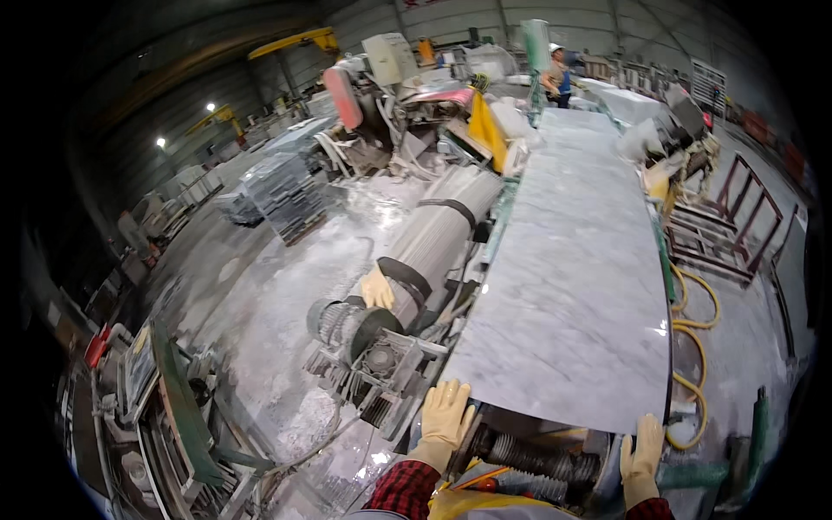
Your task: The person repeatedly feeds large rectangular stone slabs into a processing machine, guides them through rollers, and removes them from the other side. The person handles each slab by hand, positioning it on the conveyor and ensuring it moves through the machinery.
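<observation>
A long, polished white-grey marble slab (572, 260) lies flat on a machine bed and runs away from me. My left hand (442, 418), in a cream rubber glove, is at the slab's near left corner, fingers stretched out and resting at its edge. At the near right corner is my right hand (640, 452), gloved alike, with its fingers extended along the edge. Neither hand is wrapped round anything. Below the slab's near edge, between my hands, a dark ribbed roller (546, 455) shows.
To the left stand a motor (342, 325) and a long ribbed cylinder (438, 230), with a loose cream glove (377, 288) on it. A yellow hose (698, 373) coils at right, near a brown metal rack (724, 225). A person in a white helmet (556, 78) stands beyond the slab.
</observation>
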### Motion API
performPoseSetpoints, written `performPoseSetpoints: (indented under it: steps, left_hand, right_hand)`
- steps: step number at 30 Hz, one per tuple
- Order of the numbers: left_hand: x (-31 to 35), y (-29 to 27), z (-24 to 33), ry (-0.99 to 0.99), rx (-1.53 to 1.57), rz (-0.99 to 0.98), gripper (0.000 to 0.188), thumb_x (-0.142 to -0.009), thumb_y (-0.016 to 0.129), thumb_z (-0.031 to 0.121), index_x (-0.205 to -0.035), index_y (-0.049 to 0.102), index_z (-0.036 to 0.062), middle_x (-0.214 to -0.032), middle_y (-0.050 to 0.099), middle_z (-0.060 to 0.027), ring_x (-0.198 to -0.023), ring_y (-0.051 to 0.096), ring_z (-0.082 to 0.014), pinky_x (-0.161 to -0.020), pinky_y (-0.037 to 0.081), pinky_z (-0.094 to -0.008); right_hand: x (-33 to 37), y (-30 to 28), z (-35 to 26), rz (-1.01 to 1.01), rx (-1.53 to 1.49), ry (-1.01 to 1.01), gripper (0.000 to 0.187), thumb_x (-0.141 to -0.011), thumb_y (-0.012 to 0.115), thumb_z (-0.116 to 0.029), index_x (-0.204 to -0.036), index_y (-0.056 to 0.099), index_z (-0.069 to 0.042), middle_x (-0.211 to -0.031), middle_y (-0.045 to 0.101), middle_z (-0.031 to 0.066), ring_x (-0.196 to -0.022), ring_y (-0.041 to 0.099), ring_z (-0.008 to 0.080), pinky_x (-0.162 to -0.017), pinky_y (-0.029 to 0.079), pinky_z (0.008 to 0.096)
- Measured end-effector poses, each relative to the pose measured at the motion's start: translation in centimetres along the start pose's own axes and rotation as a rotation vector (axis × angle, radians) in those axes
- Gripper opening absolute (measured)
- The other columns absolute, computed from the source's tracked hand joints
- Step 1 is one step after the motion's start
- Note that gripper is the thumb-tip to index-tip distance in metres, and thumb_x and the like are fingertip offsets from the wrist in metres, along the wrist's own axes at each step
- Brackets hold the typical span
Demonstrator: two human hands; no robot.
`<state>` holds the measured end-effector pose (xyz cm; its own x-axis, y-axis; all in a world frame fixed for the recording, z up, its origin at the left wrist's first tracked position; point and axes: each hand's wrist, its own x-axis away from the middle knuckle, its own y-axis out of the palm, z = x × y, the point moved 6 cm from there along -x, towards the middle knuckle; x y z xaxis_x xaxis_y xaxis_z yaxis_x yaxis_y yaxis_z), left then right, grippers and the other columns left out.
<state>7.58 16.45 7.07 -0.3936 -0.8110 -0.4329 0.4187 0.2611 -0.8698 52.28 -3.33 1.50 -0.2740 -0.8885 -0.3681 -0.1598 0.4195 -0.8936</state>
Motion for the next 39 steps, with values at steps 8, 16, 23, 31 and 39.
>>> performPoseSetpoints:
  steps: [8,16,23,31,39]
  left_hand:
    - [1.7,1.9,-1.1,0.0,-0.075,-0.04,0.052,-0.099,0.068,0.028,-0.145,0.057,0.0055,-0.151,0.054,-0.0259,-0.138,0.048,-0.049,-0.12,0.034,-0.0596]
    - [0.9,1.8,-0.1,-0.061,-0.038,-0.168,0.05,-0.1,0.067,0.027,-0.144,0.055,0.0063,-0.153,0.053,-0.0249,-0.143,0.046,-0.0469,-0.122,0.032,-0.06]
    - [1.7,2.1,-0.4,-0.017,-0.104,-0.092,0.049,-0.101,0.066,0.025,-0.145,0.056,0.0055,-0.15,0.054,-0.0239,-0.142,0.047,-0.0471,-0.122,0.033,-0.0593]
    - [1.6,1.5,0.0,-0.03,-0.101,-0.126,0.048,-0.101,0.067,0.024,-0.143,0.055,0.0054,-0.149,0.054,-0.0237,-0.141,0.047,-0.0476,-0.122,0.034,-0.0588]
    - [2.3,1.7,-0.2,-0.03,-0.076,-0.122,0.049,-0.102,0.067,0.024,-0.145,0.055,0.0041,-0.152,0.053,-0.0276,-0.142,0.048,-0.0505,-0.123,0.032,-0.0607]
  right_hand:
    - [-1.1,-2.4,-2.2,0.088,0.023,-0.071,0.054,-0.091,0.075,-0.021,-0.139,0.062,0.001,-0.141,0.063,0.028,-0.135,0.055,0.0499,-0.118,0.042,0.0576]
    - [-0.8,-3.2,-2.1,0.077,0.006,-0.007,0.056,-0.09,0.077,-0.023,-0.14,0.06,-0.002,-0.143,0.062,0.0238,-0.135,0.055,0.0476,-0.119,0.041,0.0548]
    - [-0.1,-2.7,-2.0,0.097,0.009,-0.015,0.056,-0.091,0.077,-0.023,-0.141,0.061,-0.003,-0.145,0.062,0.0224,-0.138,0.054,0.0462,-0.122,0.04,0.0545]
    - [0.0,-2.9,-2.1,0.092,0.001,0.002,0.056,-0.092,0.077,-0.024,-0.142,0.061,-0.004,-0.146,0.062,0.0222,-0.139,0.054,0.0454,-0.123,0.039,0.0547]
    - [0.1,-3.2,-2.2,0.097,-0.001,0.009,0.055,-0.091,0.077,-0.023,-0.14,0.063,-0.004,-0.145,0.064,0.0221,-0.137,0.056,0.0449,-0.121,0.041,0.0549]
